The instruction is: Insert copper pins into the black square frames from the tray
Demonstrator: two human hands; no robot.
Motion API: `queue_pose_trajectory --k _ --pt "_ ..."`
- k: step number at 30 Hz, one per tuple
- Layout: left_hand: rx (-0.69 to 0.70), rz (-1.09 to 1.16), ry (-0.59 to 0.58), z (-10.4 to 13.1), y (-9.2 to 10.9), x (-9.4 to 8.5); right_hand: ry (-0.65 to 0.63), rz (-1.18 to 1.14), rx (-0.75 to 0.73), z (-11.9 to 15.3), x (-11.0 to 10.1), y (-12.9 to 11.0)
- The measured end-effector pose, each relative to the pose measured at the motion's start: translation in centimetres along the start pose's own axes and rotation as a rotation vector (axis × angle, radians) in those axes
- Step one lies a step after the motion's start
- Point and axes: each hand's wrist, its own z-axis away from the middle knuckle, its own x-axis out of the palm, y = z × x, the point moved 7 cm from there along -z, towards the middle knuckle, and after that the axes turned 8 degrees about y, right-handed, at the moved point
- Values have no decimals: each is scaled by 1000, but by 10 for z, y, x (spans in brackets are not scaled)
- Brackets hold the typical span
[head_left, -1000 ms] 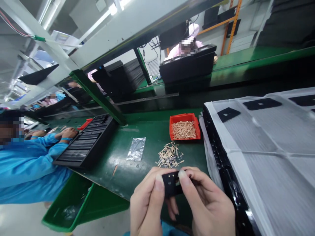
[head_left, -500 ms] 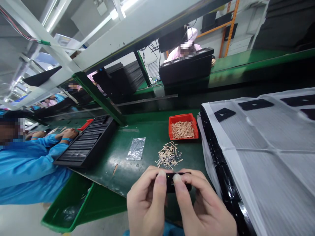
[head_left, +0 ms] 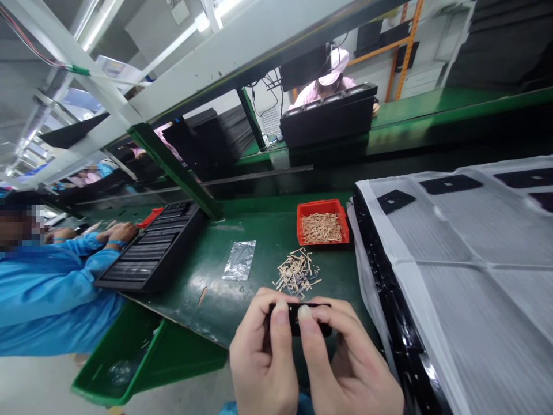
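A small black part (head_left: 295,327) is held level between both hands at the lower middle of the view. My left hand (head_left: 265,351) grips its left end, thumb on top and fingers curled behind. My right hand (head_left: 345,357) pinches the right side, its thumb pressed on the face beside the other thumb. Just beyond the hands lies a loose pile of small tan pieces (head_left: 298,271). Behind the pile stands a red bin (head_left: 323,239) full of similar tan pieces. A clear plastic bag (head_left: 239,260) lies flat to the left of the pile.
At right, white sheeting (head_left: 458,288) with flat black pieces covers a black stack. A black tray (head_left: 147,259) stands at left beside a co-worker's blue sleeve (head_left: 38,300). A green bin (head_left: 173,360) sits below the table (head_left: 185,311). Another person works behind a black box (head_left: 328,118).
The thumbs have shifted slightly left on the black part, and both hands with the part have moved a little left. The co-worker at the back has lowered their head.
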Motion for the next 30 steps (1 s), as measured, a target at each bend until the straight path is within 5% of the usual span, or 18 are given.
queue_pose_trajectory --k 6,11,20,30 --pt "-7 16 68 1 -1 -2 -59 -41 -38 6 7 -1" --pt "-187 157 158 -3 -22 -13 85 -126 -21 2 -5 2" --pt "-385 282 62 1 -22 -7 -4 -67 60 -4 -11 10" --pt "-280 304 67 -1 -5 -5 -82 -81 -17 -2 -9 7"
